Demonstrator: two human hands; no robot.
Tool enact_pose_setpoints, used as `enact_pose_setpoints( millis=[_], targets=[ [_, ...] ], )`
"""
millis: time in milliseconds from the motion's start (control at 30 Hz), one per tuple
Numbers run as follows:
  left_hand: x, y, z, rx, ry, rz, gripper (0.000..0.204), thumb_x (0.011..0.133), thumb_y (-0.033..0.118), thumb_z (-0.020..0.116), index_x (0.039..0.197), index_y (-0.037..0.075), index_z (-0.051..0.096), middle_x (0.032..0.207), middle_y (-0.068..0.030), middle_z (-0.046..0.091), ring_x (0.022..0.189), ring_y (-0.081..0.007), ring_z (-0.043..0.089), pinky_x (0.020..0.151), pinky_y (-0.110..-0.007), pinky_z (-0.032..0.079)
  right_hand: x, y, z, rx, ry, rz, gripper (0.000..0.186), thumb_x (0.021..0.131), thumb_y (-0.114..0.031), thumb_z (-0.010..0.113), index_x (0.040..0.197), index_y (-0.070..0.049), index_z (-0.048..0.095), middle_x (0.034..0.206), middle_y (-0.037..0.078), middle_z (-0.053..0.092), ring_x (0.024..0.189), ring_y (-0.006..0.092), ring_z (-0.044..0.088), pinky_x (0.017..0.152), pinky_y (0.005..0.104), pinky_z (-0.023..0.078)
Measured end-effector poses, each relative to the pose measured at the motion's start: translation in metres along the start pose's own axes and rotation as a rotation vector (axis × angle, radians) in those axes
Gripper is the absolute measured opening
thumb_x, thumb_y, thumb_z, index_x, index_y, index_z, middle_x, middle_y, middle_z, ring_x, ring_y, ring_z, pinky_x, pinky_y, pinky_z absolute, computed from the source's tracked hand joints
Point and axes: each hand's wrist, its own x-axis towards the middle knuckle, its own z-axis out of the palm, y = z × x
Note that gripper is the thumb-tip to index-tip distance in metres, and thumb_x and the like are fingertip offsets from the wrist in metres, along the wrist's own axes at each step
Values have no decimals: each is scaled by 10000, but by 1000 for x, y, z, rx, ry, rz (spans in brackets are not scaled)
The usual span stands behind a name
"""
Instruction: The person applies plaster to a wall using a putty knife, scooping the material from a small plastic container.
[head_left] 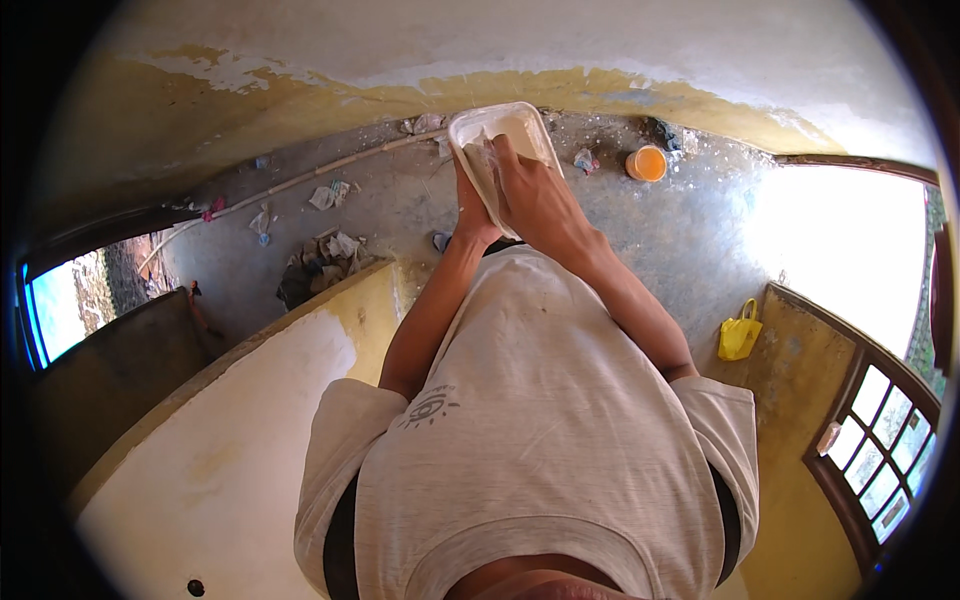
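In front of my chest, a white rectangular tub with rounded corners is tilted toward me, with pale, paste-like smears inside. My left hand grips its left side, the fingers mostly hidden behind the wall. Reaching over the tub, my right hand has its fingers bent down inside it. A pale, flat-looking edge shows beside those fingers, but I cannot make out what they hold.
A long pole lies across the grey floor near the peeling wall, among paper scraps. An orange-topped bucket stands at the right. A low wall rises at my left, with a debris heap behind it. A yellow bag is near the bright doorway.
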Motion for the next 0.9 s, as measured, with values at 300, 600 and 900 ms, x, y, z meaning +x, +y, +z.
enact_pose_setpoints(
  millis=[300,600,900],
  targets=[
    [0,-3,9,71,46,44,603,1008,579,346,1415,152,472,1394,-74,541,1258,-258,545,1061,-454,455,15,5,4,0,67,12,314,871,18,538,1167,71,448,743,283,610,700,455,611,644,509,479],
    [1,-1,10,116,26,77,593,1012,551,359,1408,126,477,1385,-78,550,1260,-263,543,1064,-451,452,13,2,-2,57,115,63,268,896,2,530,1131,98,444,703,289,598,683,474,614,603,519,470],
    [0,-3,13,301,63,71,738,977,693,261,1465,160,411,1421,-77,513,1287,-255,526,1071,-429,453,16,-2,-10,34,79,146,206,910,-1,515,1089,82,454,727,306,602,713,492,609,647,547,465]
  ],
)
